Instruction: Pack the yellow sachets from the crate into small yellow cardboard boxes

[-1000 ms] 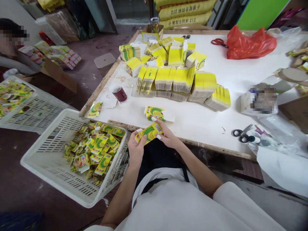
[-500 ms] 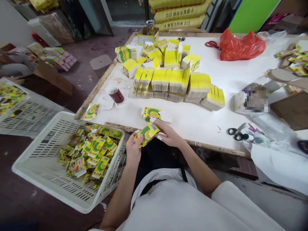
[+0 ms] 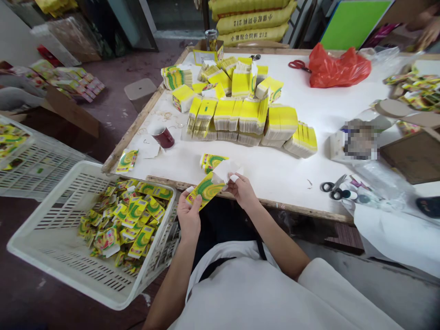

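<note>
My left hand [image 3: 189, 217] pinches the lower left end of a small yellow and green carton [image 3: 206, 189] between thumb and fingers, just off the table's front edge. At the carton's upper right end a white inner flap [image 3: 222, 169] stands out. My right hand [image 3: 243, 191] has its fingers closed at that end, on the white flap. Behind the carton, another yellow and green carton [image 3: 209, 161] lies on the white table [image 3: 271, 176]. To the left of my hands, a white plastic crate [image 3: 32, 224] holds many small folded cartons [image 3: 137, 211].
Stacks of flat yellow cartons [image 3: 254, 114] fill the table's middle. A dark red mug [image 3: 164, 137] lies left of them. Scissors [image 3: 335, 185] are at right, beside clear plastic. A red plastic bag [image 3: 338, 68] is farther back. Another person's hand [image 3: 429, 34] shows at the upper right.
The carton's white flap now stands out, and my right hand has shifted from the carton's printed face to that flap. My left hand keeps its hold. The view has shifted slightly.
</note>
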Available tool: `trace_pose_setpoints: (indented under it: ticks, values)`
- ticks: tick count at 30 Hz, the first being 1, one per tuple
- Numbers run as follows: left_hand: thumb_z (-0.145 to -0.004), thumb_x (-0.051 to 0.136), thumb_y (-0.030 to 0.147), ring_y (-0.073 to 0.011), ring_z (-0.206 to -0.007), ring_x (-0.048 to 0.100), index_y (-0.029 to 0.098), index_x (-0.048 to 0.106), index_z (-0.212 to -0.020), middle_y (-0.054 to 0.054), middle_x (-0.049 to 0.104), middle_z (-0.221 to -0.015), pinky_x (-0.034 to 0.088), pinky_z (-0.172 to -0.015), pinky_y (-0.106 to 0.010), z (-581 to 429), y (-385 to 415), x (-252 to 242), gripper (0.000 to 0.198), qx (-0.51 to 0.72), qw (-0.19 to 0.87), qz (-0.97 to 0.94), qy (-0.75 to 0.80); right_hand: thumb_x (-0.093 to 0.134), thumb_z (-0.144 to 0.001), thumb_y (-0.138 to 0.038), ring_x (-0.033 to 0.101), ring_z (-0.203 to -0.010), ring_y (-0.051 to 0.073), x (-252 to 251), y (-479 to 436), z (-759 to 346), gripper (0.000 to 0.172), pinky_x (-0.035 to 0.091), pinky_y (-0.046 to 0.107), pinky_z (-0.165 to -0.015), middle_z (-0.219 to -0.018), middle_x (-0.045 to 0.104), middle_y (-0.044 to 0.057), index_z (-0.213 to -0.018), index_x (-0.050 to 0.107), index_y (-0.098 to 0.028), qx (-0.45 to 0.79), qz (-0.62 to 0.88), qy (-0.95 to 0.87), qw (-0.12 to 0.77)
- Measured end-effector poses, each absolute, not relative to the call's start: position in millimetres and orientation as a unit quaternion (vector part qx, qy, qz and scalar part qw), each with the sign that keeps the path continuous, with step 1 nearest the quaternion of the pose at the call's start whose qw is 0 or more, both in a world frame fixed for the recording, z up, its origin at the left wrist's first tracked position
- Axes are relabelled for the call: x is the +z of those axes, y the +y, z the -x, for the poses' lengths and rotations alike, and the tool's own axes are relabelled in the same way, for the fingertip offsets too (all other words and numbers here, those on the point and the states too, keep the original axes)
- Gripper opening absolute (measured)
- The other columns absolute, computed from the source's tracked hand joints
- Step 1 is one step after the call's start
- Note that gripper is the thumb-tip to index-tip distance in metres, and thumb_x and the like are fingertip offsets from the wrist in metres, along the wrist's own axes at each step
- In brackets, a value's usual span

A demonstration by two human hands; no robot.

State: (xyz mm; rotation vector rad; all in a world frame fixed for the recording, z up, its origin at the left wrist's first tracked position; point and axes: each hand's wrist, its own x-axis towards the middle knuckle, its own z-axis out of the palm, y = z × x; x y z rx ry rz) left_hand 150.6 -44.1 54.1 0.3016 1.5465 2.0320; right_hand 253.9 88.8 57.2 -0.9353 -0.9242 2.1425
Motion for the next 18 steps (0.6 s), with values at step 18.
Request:
trace_pose_setpoints:
  ticks: [18]
  values:
    - [-0.079,0.070,0.028,-0.0142,-0.074,0.067,0.018,0.061,-0.098,-0.001,0.069,-0.087,0.053,-0.070,-0.025,-141,-61,30,0.023,0.595,-0.055,-0.338,0.727,0.086,-0.053,-0.046,0.060,-0.054,0.012,64,87,-264,0.042,0.055,0.026,-0.056,-0.061,0.063,-0.001,-0.068,0.061,-0.016,0.793,0.349,-0.439,0.238]
